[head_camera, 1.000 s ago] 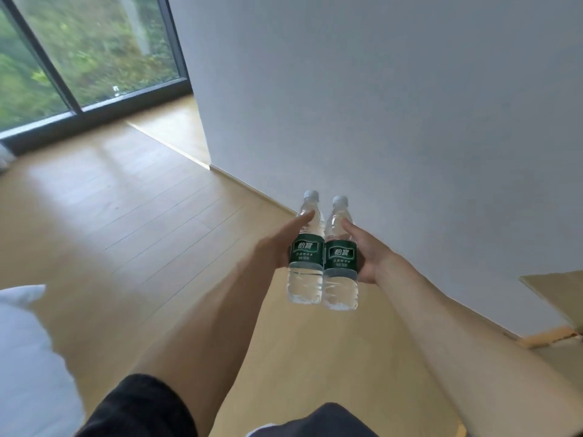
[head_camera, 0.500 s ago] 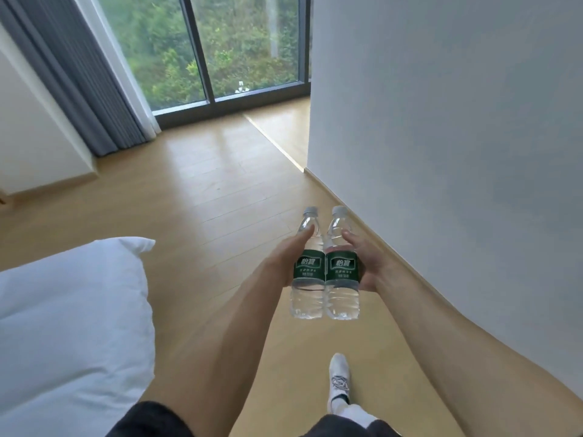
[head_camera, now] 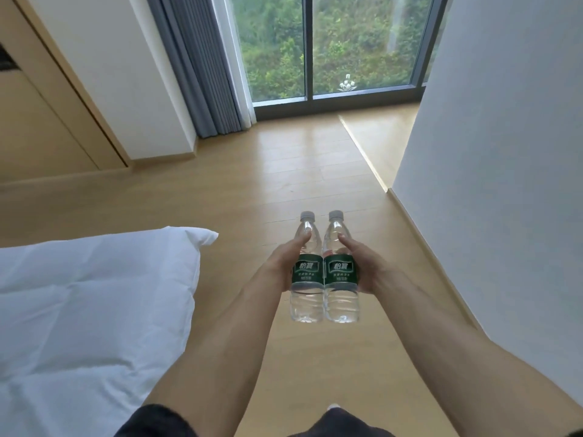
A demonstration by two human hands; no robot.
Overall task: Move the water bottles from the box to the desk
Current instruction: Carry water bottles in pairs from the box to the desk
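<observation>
Left hand [head_camera: 285, 263] grips the left water bottle [head_camera: 307, 279], thumb laid up along its shoulder, fingers wrapped behind and out of sight. Right hand [head_camera: 366, 269] grips the right water bottle [head_camera: 341, 279] in the same fashion. Both bottles are held upright in mid-air at arm's length, sides touching, above the floor [head_camera: 284, 171]. Each is clear ribbed plastic with a pale screw cap and a dark green wrap label bearing white Chinese characters; the smaller print beneath is not legible. Floor is light wood plank. A white quilted duvet on a bed [head_camera: 88, 310] lies left of the arms. A plain white wall [head_camera: 504, 184] stands to the right. Ahead, a grey curtain [head_camera: 202, 64] hangs beside a dark-framed window [head_camera: 331, 48] showing green foliage.
</observation>
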